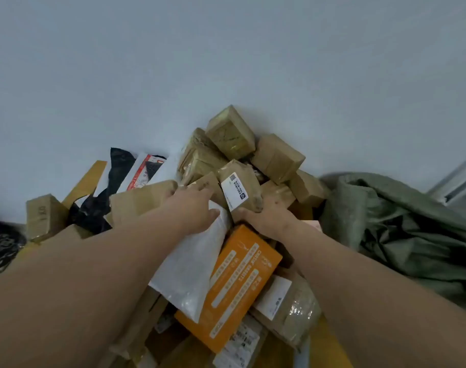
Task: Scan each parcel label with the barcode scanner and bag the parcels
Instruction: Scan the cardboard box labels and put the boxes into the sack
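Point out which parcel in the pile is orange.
The orange box below both hands, printed with white text; the parcels around it are brown, white or black.

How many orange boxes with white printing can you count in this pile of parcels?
1. The orange box lies near the pile's front, under the white mailer, below both hands. Others may be buried out of sight.

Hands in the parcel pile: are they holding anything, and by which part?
The right hand grips the brown labelled parcel by its lower end. The left hand rests on the white mailer bag at its top edge; whether it grips cannot be told.
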The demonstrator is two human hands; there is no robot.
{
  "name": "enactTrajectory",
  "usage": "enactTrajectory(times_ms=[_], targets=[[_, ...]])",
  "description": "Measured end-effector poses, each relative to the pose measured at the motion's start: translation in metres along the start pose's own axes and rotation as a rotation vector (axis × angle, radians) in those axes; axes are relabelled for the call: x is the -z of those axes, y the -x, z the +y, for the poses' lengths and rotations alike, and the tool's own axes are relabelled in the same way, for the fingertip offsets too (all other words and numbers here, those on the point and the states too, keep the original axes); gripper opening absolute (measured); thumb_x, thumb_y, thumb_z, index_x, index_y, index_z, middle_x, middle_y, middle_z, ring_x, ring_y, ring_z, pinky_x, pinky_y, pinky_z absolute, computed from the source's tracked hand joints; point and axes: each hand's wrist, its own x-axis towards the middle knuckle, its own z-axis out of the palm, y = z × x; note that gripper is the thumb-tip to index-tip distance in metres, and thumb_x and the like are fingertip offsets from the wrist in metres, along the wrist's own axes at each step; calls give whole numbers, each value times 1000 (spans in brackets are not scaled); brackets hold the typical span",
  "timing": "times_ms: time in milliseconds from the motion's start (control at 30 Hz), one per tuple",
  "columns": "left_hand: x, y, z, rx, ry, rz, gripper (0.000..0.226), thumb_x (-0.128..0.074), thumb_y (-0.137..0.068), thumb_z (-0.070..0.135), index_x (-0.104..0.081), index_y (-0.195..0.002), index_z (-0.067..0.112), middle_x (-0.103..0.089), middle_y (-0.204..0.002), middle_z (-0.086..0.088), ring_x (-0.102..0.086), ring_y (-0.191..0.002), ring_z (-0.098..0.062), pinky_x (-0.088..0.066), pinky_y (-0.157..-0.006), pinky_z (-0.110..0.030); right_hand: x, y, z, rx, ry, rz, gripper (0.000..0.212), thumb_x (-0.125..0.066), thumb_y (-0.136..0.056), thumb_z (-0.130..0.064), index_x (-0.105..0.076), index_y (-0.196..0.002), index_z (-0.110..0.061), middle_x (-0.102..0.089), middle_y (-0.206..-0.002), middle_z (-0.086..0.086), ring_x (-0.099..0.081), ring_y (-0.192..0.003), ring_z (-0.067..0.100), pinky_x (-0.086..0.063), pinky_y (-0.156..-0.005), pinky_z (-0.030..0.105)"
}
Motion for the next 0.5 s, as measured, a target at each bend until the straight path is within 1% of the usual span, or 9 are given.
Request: enactTrajectory(times_ms=[67,133,167,200,267,333,400,467,500], targets=[[-4,-5,2,-26,-26,-14,59,-39,-97,55,-27,-150,35,-31,-156,5,-32,-140,-25,-21,-114,-52,-2,-7,0,-20,-112,10,112,-61,-66,-81,-15,-156,-33,-32,-155,11,-40,-136,40,-41,-107,55],[-8,-9,3,-37,-38,-37,58,-38,-97,55,-28,-150,37,-31,-155,5,-31,-141,-24,-20,-114,-53,-9,-25,13,-20,-226,-5,125,-63,-47,-90,-20,-152,-39,-40,-152,8,-45,-133,37,-43,-105,57],[-9,-12,5,-43,-37,-42,57,-38,-97,55,-28,-150,37,-32,-155,5,-31,-141,-24,-20,-114,-52,-13,-32,15,-27,-273,-7,129,-65,-40,-93,-23,-151,-41,-43,-149,6,-48,-131,35,-44,-103,56],[-10,-13,8,-51,-44,-41,56,-37,-97,55,-28,-150,38,-32,-155,5,-31,-141,-24,-20,-113,-52,-13,-29,14,-43,-305,-8,129,-67,-40,-93,-26,-150,-39,-46,-147,4,-49,-129,32,-45,-103,52],[-7,-16,12,-59,-48,-26,56,-37,-97,54,-28,-150,37,-32,-155,5,-31,-141,-24,-20,-112,-51,-6,-16,8,-36,-400,10,107,-74,-63,-75,-29,-149,-29,-47,-142,2,-49,-128,30,-43,-98,40],[-4,-20,15,-48,28,-18,57,-38,-98,53,-28,-151,35,-34,-154,4,-33,-140,-24,-22,-112,-51,0,-17,12,-25,-555,5,84,-69,-83,-58,-32,-150,-23,-48,-141,3,-48,-128,28,-40,-95,36],[-1,-25,19,-22,183,2,56,-41,-98,52,-32,-149,32,-42,-149,0,-38,-137,-26,-29,-112,-49,8,-8,14,4,-732,-34,75,-65,-86,-58,-37,-148,-26,-53,-140,2,-51,-125,27,-41,-97,37],[5,-26,25,-15,439,54,49,-45,-97,50,-46,-140,25,-54,-135,-2,-49,-125,-24,-41,-102,-40,18,1,14,3,-874,-71,66,-59,-89,-60,-41,-147,-33,-60,-131,1,-58,-117,27,-42,-95,36],[7,-26,29,0,589,69,47,-47,-97,49,-49,-135,22,-58,-125,0,-53,-119,-22,-42,-95,-34,22,3,16,-14,-940,-101,64,-56,-90,-61,-41,-146,-36,-62,-127,3,-60,-115,28,-40,-100,38]])
